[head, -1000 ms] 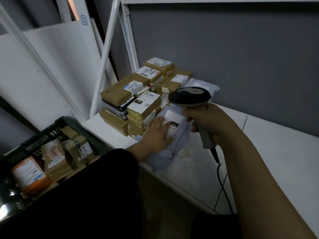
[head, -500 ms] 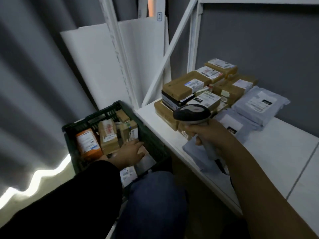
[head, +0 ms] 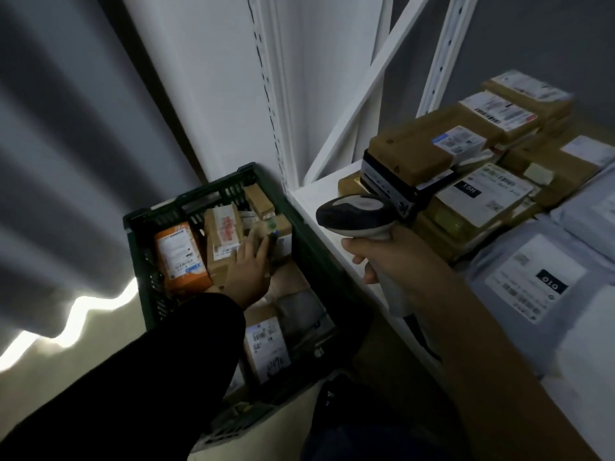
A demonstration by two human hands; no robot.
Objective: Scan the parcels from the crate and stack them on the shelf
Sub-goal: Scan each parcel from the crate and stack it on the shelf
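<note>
Left hand [head: 248, 272], fingers nearly straight, rests on a brown cardboard parcel [head: 281, 234] in the dark green plastic crate [head: 199, 194] — eight o'clock from the grey handheld scanner [head: 352, 216] the right hand [head: 386, 257] clasps.

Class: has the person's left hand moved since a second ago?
Yes. The left hand went from the shelf leftward and down into the crate, onto a brown box.

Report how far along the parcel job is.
Done: cardboard boxes and grey mailers are stacked on the shelf. In hand: the left hand touches a cardboard box in the crate; the right hand grips the barcode scanner. Left: an orange parcel and several others remain there.
</note>
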